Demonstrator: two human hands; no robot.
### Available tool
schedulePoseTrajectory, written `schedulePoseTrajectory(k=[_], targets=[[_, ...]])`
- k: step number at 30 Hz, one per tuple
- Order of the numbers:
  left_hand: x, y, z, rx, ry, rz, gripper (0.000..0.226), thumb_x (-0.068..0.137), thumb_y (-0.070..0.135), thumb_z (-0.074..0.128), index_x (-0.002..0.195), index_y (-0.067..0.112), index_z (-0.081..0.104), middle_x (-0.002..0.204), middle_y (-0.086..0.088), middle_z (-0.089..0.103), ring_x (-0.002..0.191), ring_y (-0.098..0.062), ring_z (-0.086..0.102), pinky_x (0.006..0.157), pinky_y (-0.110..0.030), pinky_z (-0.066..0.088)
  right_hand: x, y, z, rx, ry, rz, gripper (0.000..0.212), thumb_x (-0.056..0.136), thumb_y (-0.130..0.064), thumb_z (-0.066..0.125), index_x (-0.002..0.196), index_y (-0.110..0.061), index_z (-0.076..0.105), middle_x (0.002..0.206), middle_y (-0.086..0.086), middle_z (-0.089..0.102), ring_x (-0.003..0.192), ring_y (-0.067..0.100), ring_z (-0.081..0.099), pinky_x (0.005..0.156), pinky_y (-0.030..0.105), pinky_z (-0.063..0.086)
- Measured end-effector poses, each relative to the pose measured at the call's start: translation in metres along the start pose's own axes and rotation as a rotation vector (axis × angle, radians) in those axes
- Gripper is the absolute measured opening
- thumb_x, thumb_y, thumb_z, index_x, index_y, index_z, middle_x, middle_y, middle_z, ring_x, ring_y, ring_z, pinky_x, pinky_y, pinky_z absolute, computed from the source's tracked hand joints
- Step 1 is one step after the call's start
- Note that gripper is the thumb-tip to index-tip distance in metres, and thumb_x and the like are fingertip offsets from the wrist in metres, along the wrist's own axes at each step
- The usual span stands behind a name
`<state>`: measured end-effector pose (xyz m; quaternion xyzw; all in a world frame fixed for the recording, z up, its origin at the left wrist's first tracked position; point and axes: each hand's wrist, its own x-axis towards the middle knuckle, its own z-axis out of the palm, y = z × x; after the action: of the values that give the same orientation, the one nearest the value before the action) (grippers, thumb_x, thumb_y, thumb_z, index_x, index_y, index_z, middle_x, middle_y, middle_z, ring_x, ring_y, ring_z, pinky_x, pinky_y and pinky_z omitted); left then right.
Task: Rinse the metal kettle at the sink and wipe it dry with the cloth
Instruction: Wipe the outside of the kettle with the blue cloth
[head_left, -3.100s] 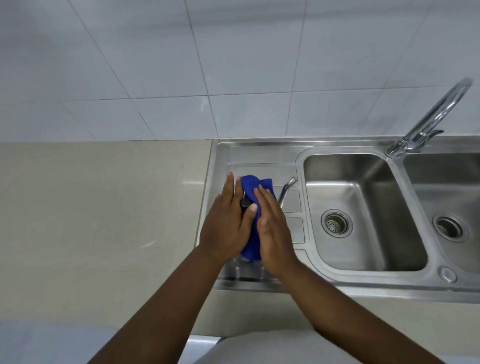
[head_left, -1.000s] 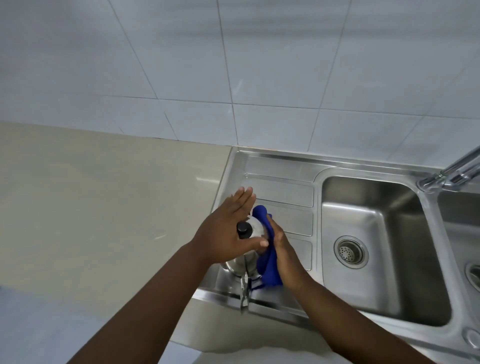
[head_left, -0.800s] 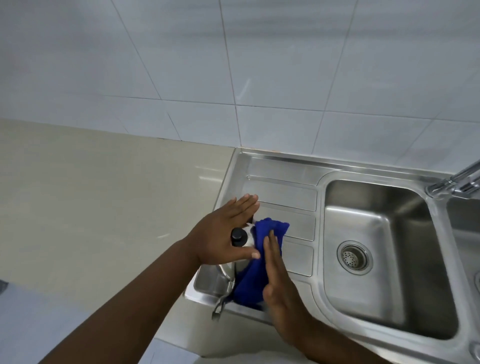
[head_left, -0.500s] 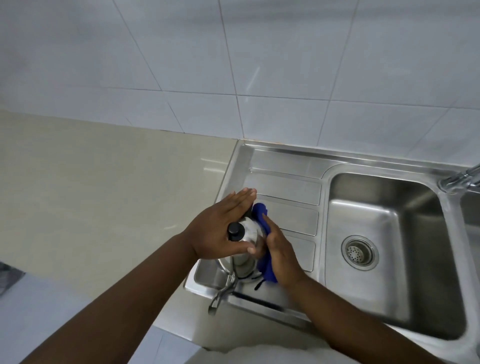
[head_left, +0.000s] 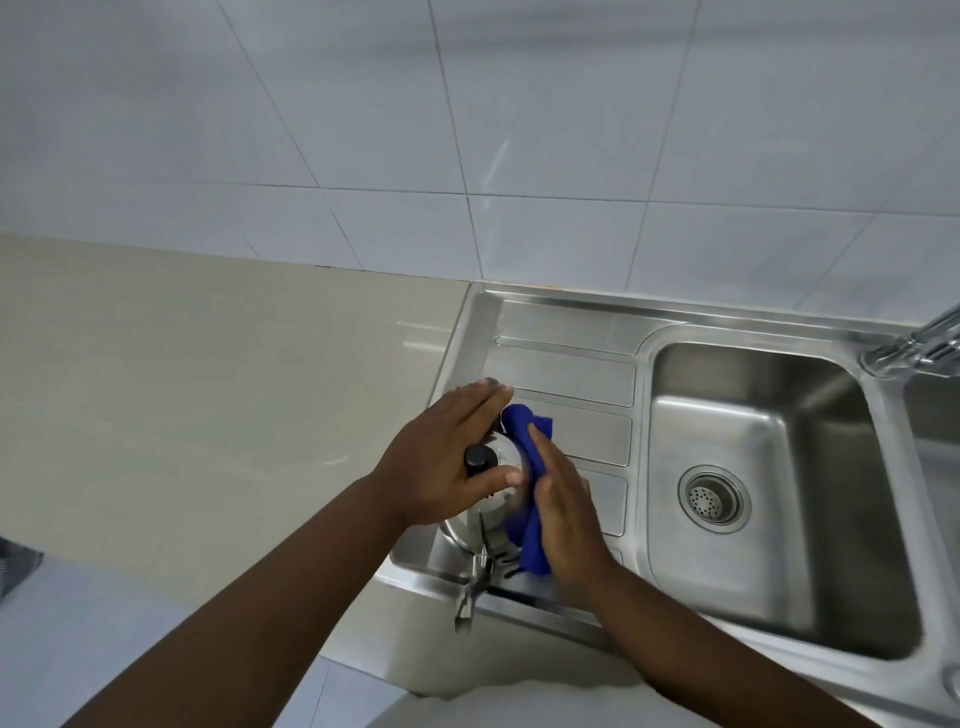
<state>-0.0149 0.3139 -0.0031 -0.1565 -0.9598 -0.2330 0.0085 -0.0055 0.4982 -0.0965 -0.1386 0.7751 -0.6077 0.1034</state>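
The steel sink unit (head_left: 566, 322) fills the right side of my view, set into the beige counter (head_left: 208, 389) below the white wall tiles (head_left: 467, 130). Its basin (head_left: 779, 493) holds nothing I can see but the round drain strainer (head_left: 713, 497), and the base of the tap (head_left: 914, 348) shows at the far right edge. The metal kettle (head_left: 493, 512) stands upright on the ribbed drainboard (head_left: 571, 374), near its front left corner, with its spout (head_left: 467, 603) pointing toward me over the front edge. My left hand (head_left: 447, 462) lies spread over the kettle's top, fingers stretched out flat and thumb curled across the lid just beside the black knob (head_left: 479, 457), steadying it rather than clenching. My right hand (head_left: 566, 514) is open and flat, fingers together, pressing the blue cloth (head_left: 524, 431) against the kettle's right side; the cloth runs from the lid down to the base, sandwiched between my palm and the metal.
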Motion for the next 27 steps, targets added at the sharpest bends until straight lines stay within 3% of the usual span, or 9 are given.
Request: schedulePoseTrajectory(k=[2, 4, 8, 13, 16, 19, 21, 25, 27], targets=[[0.004, 0.001, -0.006, 0.085, -0.028, 0.056, 0.082, 0.085, 0.069, 0.041, 0.149, 0.018, 0.030, 0.152, 0.000, 0.038, 0.142, -0.013, 0.031, 0.112, -0.034, 0.036, 0.008, 0.006, 0.000, 0.174, 0.011, 0.271, 0.070, 0.081, -0.085, 0.026, 0.135, -0.047, 0.051, 0.132, -0.002, 0.064, 0.123, 0.016, 0.059, 0.109, 0.051, 0.043], [0.007, -0.003, -0.011, 0.187, -0.058, 0.094, 0.082, 0.085, 0.073, 0.034, 0.148, 0.022, 0.031, 0.146, 0.001, 0.043, 0.136, -0.014, 0.037, 0.105, -0.031, 0.041, 0.012, -0.003, 0.006, 0.353, 0.072, 0.432, 0.078, 0.076, -0.087, 0.029, 0.125, -0.037, 0.063, 0.112, 0.003, 0.074, 0.110, 0.023, 0.067, 0.102, 0.047, 0.049], [0.010, -0.006, -0.016, 0.312, -0.066, 0.041, 0.090, 0.075, 0.086, 0.027, 0.146, 0.031, 0.035, 0.125, 0.001, 0.052, 0.115, -0.017, 0.047, 0.089, -0.033, 0.048, 0.019, -0.046, 0.012, 0.477, 0.113, 0.499, 0.082, 0.073, -0.084, 0.021, 0.121, -0.036, 0.066, 0.082, 0.002, 0.072, 0.082, 0.021, 0.067, 0.078, 0.035, 0.051], [0.009, 0.003, -0.017, 0.453, -0.015, -0.024, 0.103, 0.067, 0.091, 0.012, 0.139, 0.023, 0.041, 0.108, -0.007, 0.058, 0.094, -0.025, 0.051, 0.082, -0.036, 0.043, 0.020, -0.084, 0.001, 0.297, -0.065, 0.334, 0.073, 0.081, -0.077, 0.015, 0.134, -0.045, 0.053, 0.126, -0.009, 0.066, 0.111, 0.010, 0.065, 0.098, 0.033, 0.051], [0.007, -0.001, -0.011, 0.342, -0.005, 0.027, 0.098, 0.073, 0.088, 0.013, 0.130, 0.017, 0.050, 0.101, -0.010, 0.056, 0.097, -0.027, 0.050, 0.095, -0.041, 0.041, 0.025, -0.080, -0.012, 0.172, -0.141, 0.419, 0.066, 0.085, -0.076, 0.013, 0.129, -0.049, 0.055, 0.115, 0.003, 0.071, 0.103, 0.023, 0.068, 0.096, 0.043, 0.054], [0.009, -0.005, -0.008, 0.083, -0.068, 0.022, 0.090, 0.076, 0.084, 0.023, 0.134, 0.020, 0.046, 0.124, -0.008, 0.052, 0.109, -0.024, 0.053, 0.091, -0.043, 0.048, 0.028, -0.082, -0.017, 0.153, -0.179, 0.537, 0.060, 0.091, -0.071, 0.009, 0.109, -0.047, 0.061, 0.107, 0.003, 0.070, 0.097, 0.016, 0.067, 0.087, 0.031, 0.052], [0.011, -0.007, -0.007, 0.069, -0.093, 0.034, 0.090, 0.076, 0.084, 0.023, 0.141, 0.023, 0.040, 0.134, -0.005, 0.051, 0.111, -0.024, 0.058, 0.090, -0.044, 0.049, 0.031, -0.088, -0.016, 0.155, -0.207, 0.559, 0.067, 0.088, -0.076, 0.009, 0.118, -0.045, 0.060, 0.114, 0.005, 0.071, 0.103, 0.018, 0.067, 0.097, 0.037, 0.052], [0.012, -0.009, -0.004, 0.122, -0.093, 0.038, 0.096, 0.074, 0.089, 0.014, 0.144, 0.027, 0.035, 0.122, -0.002, 0.059, 0.099, -0.024, 0.061, 0.084, -0.043, 0.050, 0.026, -0.118, -0.014, 0.122, -0.249, 0.596, 0.085, 0.063, -0.098, 0.017, 0.112, -0.047, 0.064, 0.117, 0.006, 0.072, 0.108, 0.022, 0.069, 0.104, 0.042, 0.049], [0.010, -0.011, 0.000, 0.125, -0.080, 0.024, 0.099, 0.071, 0.090, 0.010, 0.144, 0.027, 0.033, 0.123, -0.003, 0.058, 0.098, -0.026, 0.061, 0.082, -0.044, 0.050, 0.019, -0.132, -0.012, 0.129, -0.229, 0.564, 0.082, 0.072, -0.092, 0.017, 0.127, -0.045, 0.055, 0.120, -0.005, 0.067, 0.112, 0.015, 0.064, 0.110, 0.038, 0.042]])
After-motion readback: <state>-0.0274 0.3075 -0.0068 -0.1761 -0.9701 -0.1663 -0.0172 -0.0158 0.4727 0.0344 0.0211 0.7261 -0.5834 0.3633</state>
